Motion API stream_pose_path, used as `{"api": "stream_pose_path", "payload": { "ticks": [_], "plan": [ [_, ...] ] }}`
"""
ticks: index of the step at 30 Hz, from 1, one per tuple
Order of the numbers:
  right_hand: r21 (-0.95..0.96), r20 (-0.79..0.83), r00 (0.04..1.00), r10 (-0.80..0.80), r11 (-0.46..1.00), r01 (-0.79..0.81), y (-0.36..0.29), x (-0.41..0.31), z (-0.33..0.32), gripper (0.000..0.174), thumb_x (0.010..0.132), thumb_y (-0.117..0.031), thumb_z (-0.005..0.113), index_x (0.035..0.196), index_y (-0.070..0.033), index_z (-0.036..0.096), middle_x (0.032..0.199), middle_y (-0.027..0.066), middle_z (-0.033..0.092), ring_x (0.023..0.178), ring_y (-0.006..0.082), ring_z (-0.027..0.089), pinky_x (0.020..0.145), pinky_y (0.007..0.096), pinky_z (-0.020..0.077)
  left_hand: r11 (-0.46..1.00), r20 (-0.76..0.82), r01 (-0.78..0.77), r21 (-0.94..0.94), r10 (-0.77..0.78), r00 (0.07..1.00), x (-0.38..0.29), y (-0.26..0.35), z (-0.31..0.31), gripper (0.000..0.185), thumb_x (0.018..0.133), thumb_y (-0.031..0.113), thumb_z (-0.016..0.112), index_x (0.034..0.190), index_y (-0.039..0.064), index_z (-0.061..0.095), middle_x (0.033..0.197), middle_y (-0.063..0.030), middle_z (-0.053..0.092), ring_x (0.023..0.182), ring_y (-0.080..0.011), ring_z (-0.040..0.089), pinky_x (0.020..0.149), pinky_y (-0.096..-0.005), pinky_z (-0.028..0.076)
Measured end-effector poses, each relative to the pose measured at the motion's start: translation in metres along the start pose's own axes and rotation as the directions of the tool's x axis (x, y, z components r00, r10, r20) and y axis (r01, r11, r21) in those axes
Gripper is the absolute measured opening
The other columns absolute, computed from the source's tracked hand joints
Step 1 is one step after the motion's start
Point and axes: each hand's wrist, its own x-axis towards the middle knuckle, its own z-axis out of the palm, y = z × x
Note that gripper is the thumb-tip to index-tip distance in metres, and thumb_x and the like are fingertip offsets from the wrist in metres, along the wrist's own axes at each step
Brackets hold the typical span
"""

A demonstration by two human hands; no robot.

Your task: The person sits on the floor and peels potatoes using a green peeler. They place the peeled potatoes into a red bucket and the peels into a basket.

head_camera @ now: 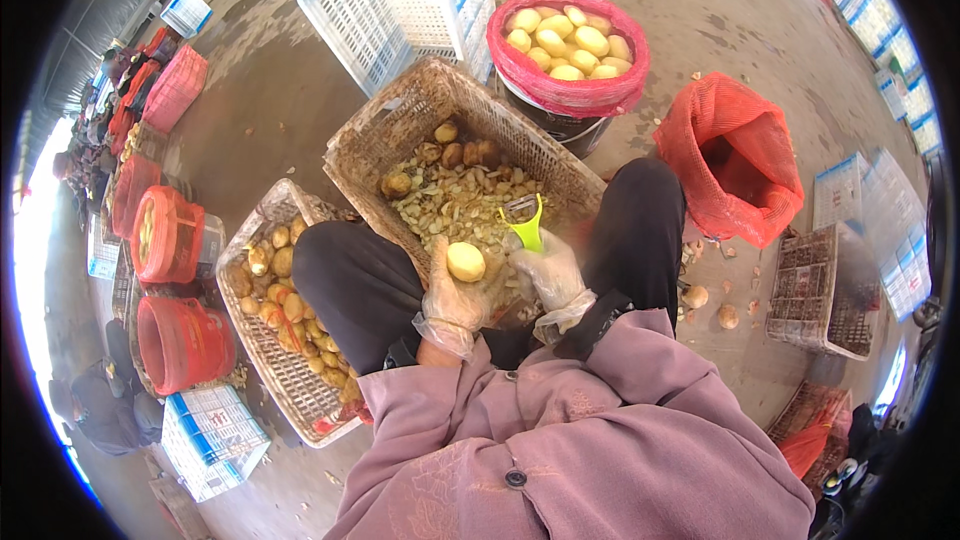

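Observation:
My left hand [452, 301], in a thin clear plastic glove, grips a peeled yellow potato [466, 262]. To its right, my gloved right hand [551, 270] is closed around the handle of a lime-green Y-shaped vegetable peeler [529, 229], its blade end pointing away from me. Both hands are over the near side of a dirty plastic crate [375, 165], between my knees. Potato peelings [457, 199] cover much of the crate's bottom, with several unpeeled or partly peeled potatoes [472, 154] towards its far side. The potato and the peeler are apart.
A crate of unpeeled potatoes [281, 259] stands by my left knee. Beyond the peelings stand a white crate [375, 22] and a bucket with pink mesh [637, 82] full of peeled potatoes. An orange-red mesh bag [772, 157] stands at right. People sit among baskets at far left.

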Motion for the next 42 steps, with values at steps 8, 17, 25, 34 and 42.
{"api": "stream_pose_path", "payload": {
  "ticks": [8,17,25,34,42],
  "plan": [
    [-0.077,0.055,0.998,0.036,0.997,-0.031,0.002,-0.003,0.002,0.019,0.084,-0.011,0.069,0.102,-0.005,0.065,0.071,-0.0019,0.06,0.048,0.006,0.049,0.044,0.0215,0.0382,0.995,0.025,0.012,-0.098,-0.009,1.0,0.009,0.008,-0.013,0.065,0.086,0.054,0.066,0.123,0.002,0.053,0.11,-0.0184,0.063,0.097,-0.0334,0.063,0.088,-0.0482,0.054],
    [-0.136,0.098,0.993,0.069,0.989,-0.055,-0.008,-0.018,0.022,0.026,0.084,-0.013,0.074,0.108,-0.004,0.066,0.078,-0.0014,0.063,0.051,0.0053,0.051,0.046,0.021,0.0392,0.987,0.021,-0.115,0.115,0.113,0.993,0.012,-0.001,-0.016,0.067,0.088,0.058,0.061,0.125,0.003,0.053,0.119,-0.0166,0.061,0.112,-0.0315,0.057,0.098,-0.0484,0.047],
    [-0.102,0.079,0.993,0.083,0.992,-0.075,-0.002,-0.009,0.01,0.027,0.085,-0.011,0.071,0.11,-0.005,0.064,0.072,-0.0014,0.06,0.048,0.0049,0.049,0.044,0.0216,0.0369,0.983,0.067,-0.07,0.17,0.06,0.996,-0.005,-0.006,-0.002,0.06,0.089,0.057,0.062,0.114,0.003,0.059,0.105,-0.015,0.064,0.096,-0.0303,0.061,0.083,-0.0449,0.054],
    [-0.06,0.129,0.99,0.047,0.997,-0.039,-0.006,-0.007,0.001,0.022,0.087,-0.016,0.069,0.105,-0.004,0.063,0.068,0.0003,0.059,0.042,0.0068,0.045,0.04,0.0223,0.0338,0.989,0.383,0.123,0.081,-0.145,0.912,-0.001,0.014,-0.026,0.053,0.095,0.05,0.056,0.111,0.0,0.06,0.096,-0.0178,0.065,0.075,-0.0269,0.063,0.05,-0.0257,0.052],
    [-0.218,0.15,0.989,0.013,0.976,0.021,-0.049,-0.036,0.003,0.041,0.099,-0.04,0.051,0.105,0.0,0.059,0.069,0.0053,0.059,0.042,0.0078,0.041,0.039,0.022,0.031,0.999,0.325,0.031,0.022,-0.036,0.945,-0.02,0.012,-0.002,0.049,0.097,0.043,0.055,0.117,-0.002,0.06,0.102,-0.0194,0.066,0.078,-0.0297,0.062,0.052,-0.0289,0.049]
  ]
}}
